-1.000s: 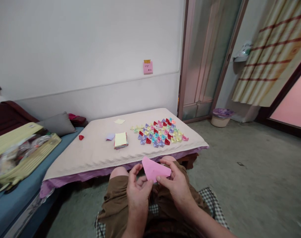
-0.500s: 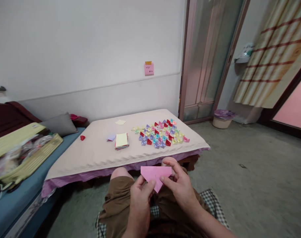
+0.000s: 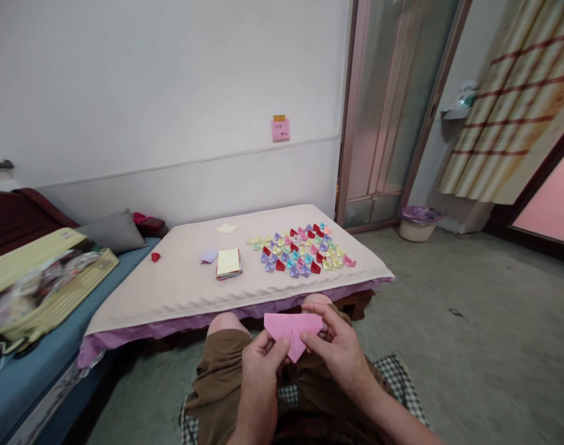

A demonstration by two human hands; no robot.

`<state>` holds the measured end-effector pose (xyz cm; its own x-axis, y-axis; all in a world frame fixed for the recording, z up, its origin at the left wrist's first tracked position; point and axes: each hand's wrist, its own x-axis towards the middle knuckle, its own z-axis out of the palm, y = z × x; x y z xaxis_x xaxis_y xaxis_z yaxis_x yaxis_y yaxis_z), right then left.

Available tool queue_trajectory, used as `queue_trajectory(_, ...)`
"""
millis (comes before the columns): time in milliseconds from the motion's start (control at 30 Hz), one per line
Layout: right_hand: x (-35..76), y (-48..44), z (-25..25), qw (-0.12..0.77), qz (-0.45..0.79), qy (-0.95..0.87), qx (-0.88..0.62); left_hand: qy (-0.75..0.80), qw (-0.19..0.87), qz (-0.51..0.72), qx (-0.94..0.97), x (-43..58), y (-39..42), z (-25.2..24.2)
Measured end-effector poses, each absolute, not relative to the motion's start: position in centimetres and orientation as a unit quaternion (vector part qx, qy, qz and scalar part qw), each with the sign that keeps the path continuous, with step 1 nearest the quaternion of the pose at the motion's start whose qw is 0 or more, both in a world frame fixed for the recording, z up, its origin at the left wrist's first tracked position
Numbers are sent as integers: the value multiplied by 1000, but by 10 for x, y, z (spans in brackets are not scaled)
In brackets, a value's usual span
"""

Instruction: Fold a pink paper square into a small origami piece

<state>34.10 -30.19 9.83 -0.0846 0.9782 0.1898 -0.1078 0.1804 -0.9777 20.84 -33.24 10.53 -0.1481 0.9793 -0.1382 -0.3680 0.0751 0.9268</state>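
Observation:
A folded sheet of pink paper (image 3: 293,326) hangs over my lap, with a straight top edge and a point facing down. My left hand (image 3: 263,364) pinches its lower left side, the thumb lying on the front. On the right side, my right hand (image 3: 340,343) grips it, thumb on the front near the middle and fingers behind and at the upper right edge. Beyond my knees, many small folded paper pieces (image 3: 305,250) in several colours stand in rows on the cloth-covered table (image 3: 170,290). A stack of square paper (image 3: 229,262) lies left of them.
Beside the stack lies a lilac paper (image 3: 208,257); a pale yellow sheet (image 3: 226,228) is farther back. A red folded piece (image 3: 155,256) sits at the left. A blue bed (image 3: 45,315) holds an open yellow suitcase (image 3: 73,284). A bin (image 3: 417,228) stands by the door.
My right hand's raised fingers have come down closer to the paper's upper right edge. The pink paper stays in both hands, almost in the same place.

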Motion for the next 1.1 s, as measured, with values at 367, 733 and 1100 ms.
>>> queue_trajectory(367,341,-309,105,534,473,-577,-398,521,526,573,352,207,-332,97)
queue_trajectory(733,343,-311,107,514,472,-598,-393,444,557,620,329,205,-335,111)
queue_trajectory(1100,347,-310,110,500,404,-657,-394,442,568,614,324,205,-337,112)
